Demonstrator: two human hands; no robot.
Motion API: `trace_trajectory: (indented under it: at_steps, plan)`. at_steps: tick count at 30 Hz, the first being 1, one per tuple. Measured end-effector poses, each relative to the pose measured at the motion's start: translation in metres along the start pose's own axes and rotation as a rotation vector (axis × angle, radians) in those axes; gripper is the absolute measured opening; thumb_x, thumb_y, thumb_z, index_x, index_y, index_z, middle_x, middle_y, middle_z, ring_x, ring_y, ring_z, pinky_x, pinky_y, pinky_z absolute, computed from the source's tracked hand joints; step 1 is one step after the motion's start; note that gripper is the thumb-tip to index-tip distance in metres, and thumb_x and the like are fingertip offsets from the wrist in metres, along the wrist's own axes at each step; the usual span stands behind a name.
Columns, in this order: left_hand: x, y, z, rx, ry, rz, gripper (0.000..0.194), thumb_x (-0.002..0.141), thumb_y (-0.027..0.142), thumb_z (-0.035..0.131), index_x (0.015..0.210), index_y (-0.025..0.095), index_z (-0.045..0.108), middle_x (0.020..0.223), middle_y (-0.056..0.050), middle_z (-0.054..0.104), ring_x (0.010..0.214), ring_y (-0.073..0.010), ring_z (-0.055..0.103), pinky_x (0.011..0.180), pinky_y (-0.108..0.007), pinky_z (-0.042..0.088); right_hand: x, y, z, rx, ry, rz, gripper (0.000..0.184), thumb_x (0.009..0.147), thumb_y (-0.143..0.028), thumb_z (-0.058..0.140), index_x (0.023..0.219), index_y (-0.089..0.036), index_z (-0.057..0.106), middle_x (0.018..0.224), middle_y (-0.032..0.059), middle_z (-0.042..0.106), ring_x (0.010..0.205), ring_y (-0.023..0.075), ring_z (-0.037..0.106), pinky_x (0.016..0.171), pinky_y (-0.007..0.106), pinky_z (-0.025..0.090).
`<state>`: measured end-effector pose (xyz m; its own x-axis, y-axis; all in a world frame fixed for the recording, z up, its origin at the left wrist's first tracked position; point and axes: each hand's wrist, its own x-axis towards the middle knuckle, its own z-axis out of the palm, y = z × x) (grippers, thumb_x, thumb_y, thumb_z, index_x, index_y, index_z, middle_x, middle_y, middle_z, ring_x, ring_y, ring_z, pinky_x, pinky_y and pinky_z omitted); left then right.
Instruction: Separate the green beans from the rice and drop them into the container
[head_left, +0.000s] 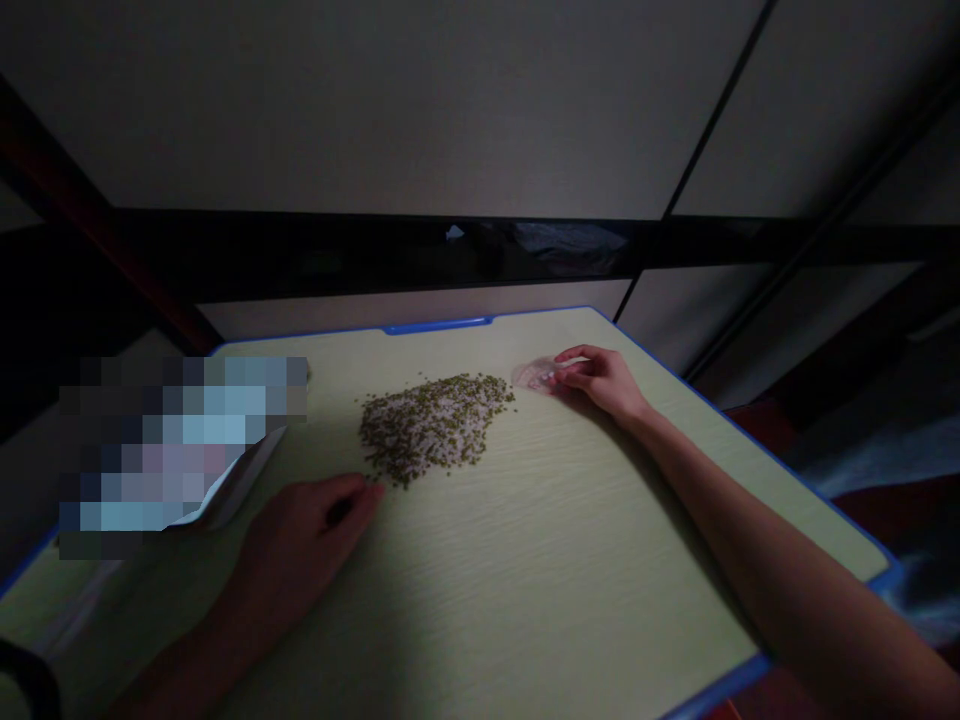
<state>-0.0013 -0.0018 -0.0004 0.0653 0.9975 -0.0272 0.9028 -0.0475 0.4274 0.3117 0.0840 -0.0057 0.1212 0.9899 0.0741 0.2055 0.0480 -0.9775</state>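
A loose pile of green beans mixed with pale, rice-like grains is spread across the middle of the table. At its near left edge is my left hand, with thumb and forefinger pressed together by a few stray beans. Anything pinched between those fingertips is too small to make out. To the right of the pile, my right hand has its fingers closed at the side of a small clear plastic dish. A few pale bits show inside the dish, whose right part is hidden by the fingers.
On the left of the table lies a light-blue sheet-like object, mostly blurred out. Blue trim edges the table. Behind it rise pale cabinet panels with a dark glossy band. Fabric hangs at the right.
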Motion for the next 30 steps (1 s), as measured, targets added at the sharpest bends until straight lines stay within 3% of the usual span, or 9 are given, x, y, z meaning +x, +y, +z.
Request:
trace_trajectory:
  at_steps: [10, 30]
  plan:
    - [-0.0005, 0.0013, -0.0016, 0.000, -0.010, -0.004, 0.043, 0.068, 0.056, 0.026, 0.047, 0.021, 0.040, 0.043, 0.004, 0.040, 0.047, -0.0143, 0.046, 0.050, -0.024, 0.027, -0.0007, -0.0023, 0.0006, -0.057, -0.026, -0.086, 0.030, 0.056, -0.025, 0.064, 0.084, -0.013, 0.061, 0.055, -0.0008, 0.060, 0.048, 0.0109, 0.052, 0.045, 0.022, 0.038]
    - [-0.0010, -0.0008, -0.0011, -0.009, -0.021, 0.025, 0.042, 0.071, 0.053, 0.028, 0.048, 0.020, 0.040, 0.045, 0.005, 0.040, 0.049, -0.0138, 0.044, 0.050, -0.024, 0.027, 0.0005, 0.0019, 0.0016, -0.080, -0.052, -0.068, 0.031, 0.058, -0.023, 0.063, 0.088, -0.012, 0.061, 0.058, 0.0017, 0.062, 0.047, 0.0108, 0.052, 0.043, 0.021, 0.037]
